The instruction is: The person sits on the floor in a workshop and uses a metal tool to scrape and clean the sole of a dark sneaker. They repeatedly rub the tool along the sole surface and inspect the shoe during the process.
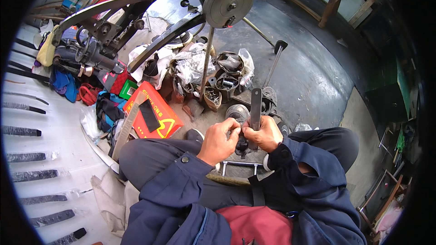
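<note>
My right hand (265, 132) is closed on a long, flat, dark metal bar (255, 104) with a hole at its top, held upright over my lap. My left hand (219, 141) is just left of it, thumb and fingers pinched beside my right thumb; what they hold is too small to make out. Behind and below my hands are dark, cluttered items (237, 113), partly hidden, and a metal bar frame (240, 168) between my legs.
A hand-cranked machine (95, 59) stands at upper left, with bags of small parts (212, 97), a red box (168, 124) and cloths around it. Dark strips (32, 177) lie on a pale surface at left. A green box (381, 99) and wooden stool (329, 4) are at right.
</note>
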Available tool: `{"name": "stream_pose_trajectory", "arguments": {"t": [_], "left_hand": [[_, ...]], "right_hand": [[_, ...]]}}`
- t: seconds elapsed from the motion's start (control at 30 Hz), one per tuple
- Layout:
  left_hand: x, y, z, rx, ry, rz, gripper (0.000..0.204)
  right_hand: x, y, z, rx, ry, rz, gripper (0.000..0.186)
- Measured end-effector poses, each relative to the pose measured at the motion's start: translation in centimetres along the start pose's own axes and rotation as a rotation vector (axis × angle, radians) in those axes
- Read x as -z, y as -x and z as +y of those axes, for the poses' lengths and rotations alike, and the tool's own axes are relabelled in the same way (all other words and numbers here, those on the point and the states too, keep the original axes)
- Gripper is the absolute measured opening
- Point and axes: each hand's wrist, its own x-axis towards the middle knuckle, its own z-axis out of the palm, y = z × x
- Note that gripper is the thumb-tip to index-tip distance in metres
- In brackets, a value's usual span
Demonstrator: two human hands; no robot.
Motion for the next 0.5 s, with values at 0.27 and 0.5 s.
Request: {"name": "stream_pose_trajectory", "arguments": {"t": [0.27, 0.5], "left_hand": [[0.43, -0.06, -0.01, 0.037, 0.187, -0.027, 0.009], [0.19, 0.04, -0.14, 0.033, 0.247, 0.026, 0.009]], "right_hand": [[-0.07, -0.06, 0.24, -0.017, -0.285, -0.073, 0.014], [0.49, -0.18, 0.23, -0.066, -0.327, -0.116, 0.011]]}}
